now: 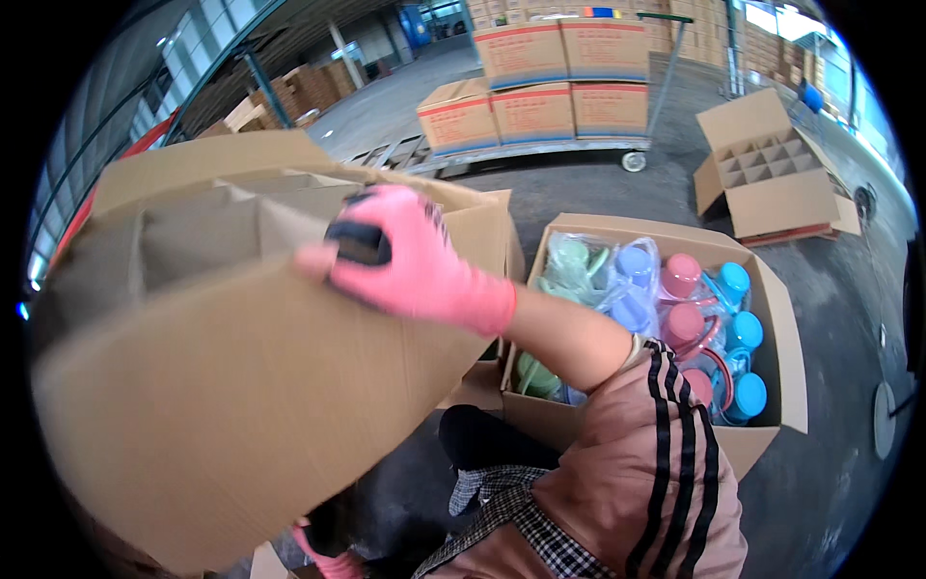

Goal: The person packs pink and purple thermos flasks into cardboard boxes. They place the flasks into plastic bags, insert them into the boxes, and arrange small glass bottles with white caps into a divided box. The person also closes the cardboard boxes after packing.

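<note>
A large brown cardboard box (222, 386) with cardboard dividers inside is tilted close in front of me and fills the left half of the view. My right hand (405, 265), in a pink glove with a black patch, reaches over from the right and grips the box's upper rim. My left hand (328, 562), also in a pink glove, shows only as a sliver under the box's lower edge; its fingers are hidden.
To the right stands an open carton (786, 338) of green, purple, pink and blue plastic containers in clear bags. An empty divided carton (772, 169) lies at the back right. A flat trolley (540, 150) carries stacked sealed cartons. More cartons line the back.
</note>
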The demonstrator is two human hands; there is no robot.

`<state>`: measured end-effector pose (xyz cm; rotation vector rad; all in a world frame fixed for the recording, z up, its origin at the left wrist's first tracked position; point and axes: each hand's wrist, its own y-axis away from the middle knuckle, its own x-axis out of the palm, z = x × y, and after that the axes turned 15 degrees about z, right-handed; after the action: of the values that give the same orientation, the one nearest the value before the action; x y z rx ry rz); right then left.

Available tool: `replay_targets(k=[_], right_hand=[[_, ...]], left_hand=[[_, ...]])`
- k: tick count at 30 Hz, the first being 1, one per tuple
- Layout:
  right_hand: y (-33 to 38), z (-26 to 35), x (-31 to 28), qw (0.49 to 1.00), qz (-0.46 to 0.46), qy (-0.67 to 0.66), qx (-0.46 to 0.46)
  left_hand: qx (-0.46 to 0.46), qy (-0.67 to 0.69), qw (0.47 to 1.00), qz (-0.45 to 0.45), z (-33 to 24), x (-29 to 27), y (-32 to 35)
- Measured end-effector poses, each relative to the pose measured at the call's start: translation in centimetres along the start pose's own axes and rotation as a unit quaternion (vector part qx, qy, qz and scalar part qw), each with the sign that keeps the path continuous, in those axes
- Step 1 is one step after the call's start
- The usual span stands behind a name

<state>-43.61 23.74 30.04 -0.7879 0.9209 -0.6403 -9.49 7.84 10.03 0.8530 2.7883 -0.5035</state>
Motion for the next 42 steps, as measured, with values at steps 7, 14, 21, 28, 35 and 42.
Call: replay_targets(k=[7,14,21,28,35,42], right_hand=[[1.1,-10.4,-5.6,0.959,-0.138,-0.127,0.213],[0.6,-14.5,-7.8,0.959,-0.126,-0.067,0.244],[3.1,-16.6,-8.8,0.9,-0.134,0.233,0.343],[4.2,-8.2,-13.1,0.931,-0.207,0.28,0.112],[-3.7,-2.4,-12.2,0.888,-0.136,0.43,-0.092],[-7.4,-6.3,-10.1,0.883,-0.046,0.464,-0.05]], left_hand=[[0.135,0.012,0.987,-0.088,-0.4,-6.6,-12.4],[0.222,-0.076,0.965,-0.116,-6.7,-13.6,-26.5],[0.277,-0.184,0.942,-0.037,-15.1,-7.9,-31.4],[0.366,-0.39,0.843,0.065,-30.1,15.9,-27.5],[0.331,-0.509,0.791,0.067,-34.8,26.8,-25.0],[0.449,-0.382,0.799,0.119,-30.0,20.3,-29.1]])
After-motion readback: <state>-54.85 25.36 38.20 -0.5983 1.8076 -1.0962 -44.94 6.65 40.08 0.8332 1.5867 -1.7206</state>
